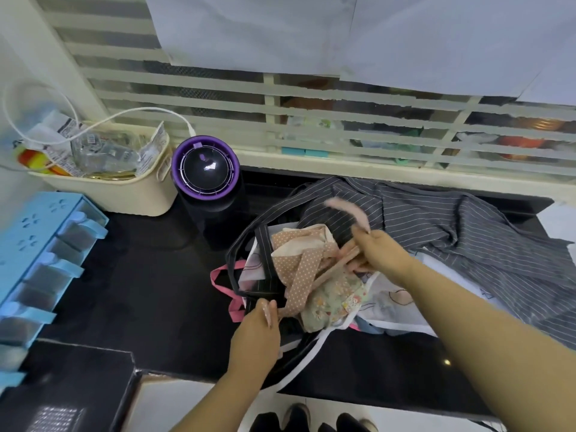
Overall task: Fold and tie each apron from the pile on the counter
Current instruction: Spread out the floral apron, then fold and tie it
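On counter (149, 294): two hands; one apron pile (358, 269).

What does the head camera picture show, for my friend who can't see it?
Two hands work at a pile of aprons on a black counter: the right hand holds pink dotted straps, the left hand pinches one end. A grey striped apron lies behind.

- Bench (140, 275): black stone, polished, glossy.
- Striped apron (467, 232): grey woven cloth, matt, creased.
- Dotted strap (300, 269): peach cloth, matt.
- Floral apron (333, 300): soft printed cloth.
- Basket (137, 194): cream plastic, smooth.
- Drawer rack (40, 254): blue plastic, satin.
- Round appliance (205, 169): glossy black and purple plastic.
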A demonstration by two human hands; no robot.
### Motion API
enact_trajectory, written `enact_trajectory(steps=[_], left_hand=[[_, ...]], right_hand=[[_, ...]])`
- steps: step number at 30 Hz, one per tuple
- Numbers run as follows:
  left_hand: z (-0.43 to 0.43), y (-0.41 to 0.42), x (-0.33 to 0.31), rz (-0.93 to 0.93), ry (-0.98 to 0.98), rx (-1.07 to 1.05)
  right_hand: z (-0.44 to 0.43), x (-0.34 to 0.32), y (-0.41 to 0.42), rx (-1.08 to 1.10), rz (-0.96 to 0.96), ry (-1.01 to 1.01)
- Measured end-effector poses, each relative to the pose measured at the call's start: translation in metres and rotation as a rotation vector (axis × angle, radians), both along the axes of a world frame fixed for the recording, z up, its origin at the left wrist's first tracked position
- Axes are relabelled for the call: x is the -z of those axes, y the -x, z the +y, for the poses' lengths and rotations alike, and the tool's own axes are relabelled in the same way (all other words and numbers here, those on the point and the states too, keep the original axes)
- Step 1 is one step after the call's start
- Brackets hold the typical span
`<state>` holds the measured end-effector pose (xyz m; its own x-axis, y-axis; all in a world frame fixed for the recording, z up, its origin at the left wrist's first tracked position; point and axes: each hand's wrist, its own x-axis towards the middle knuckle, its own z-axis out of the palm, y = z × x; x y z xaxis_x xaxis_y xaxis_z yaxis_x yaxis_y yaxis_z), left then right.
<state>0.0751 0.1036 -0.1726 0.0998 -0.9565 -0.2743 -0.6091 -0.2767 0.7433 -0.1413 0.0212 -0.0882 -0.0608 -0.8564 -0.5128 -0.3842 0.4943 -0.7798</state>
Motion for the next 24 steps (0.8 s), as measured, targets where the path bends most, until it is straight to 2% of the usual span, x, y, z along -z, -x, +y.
enact_trajectory(steps=[3,7,10,12,15,18,20,22,24], left_hand=[[-0.012,-0.006,-0.013,-0.022,-0.013,-0.017],[-0.02,-0.022,-0.011,-0.146,-0.003,0.002],[-0.028,-0.031,0.005,-0.316,-0.011,0.125],[-0.031,-0.033,0.005,-0.289,-0.061,0.109],[-0.031,-0.032,-0.004,-0.19,-0.096,0.035],[-0.033,-0.027,-0.024,0.101,-0.088,-0.104],[-0.035,-0.021,-0.035,0.275,-0.103,-0.135],[-0.035,-0.014,-0.04,0.444,-0.115,-0.087],[-0.03,-0.007,-0.039,0.662,-0.126,-0.079]], right_hand=[[-0.009,-0.001,0.017,0.07,0.106,0.044],[-0.02,0.0,0.029,0.232,0.114,0.065],[-0.02,0.011,0.034,0.363,0.104,0.089],[-0.015,0.018,0.035,0.426,0.09,0.084],[-0.011,0.02,0.035,0.458,0.095,0.098],[-0.011,0.009,0.031,0.436,-0.174,0.074],[-0.005,0.003,0.022,0.319,-0.294,-0.006],[0.006,0.005,0.011,0.169,-0.206,-0.015],[0.019,0.006,-0.003,0.072,-0.068,0.113]])
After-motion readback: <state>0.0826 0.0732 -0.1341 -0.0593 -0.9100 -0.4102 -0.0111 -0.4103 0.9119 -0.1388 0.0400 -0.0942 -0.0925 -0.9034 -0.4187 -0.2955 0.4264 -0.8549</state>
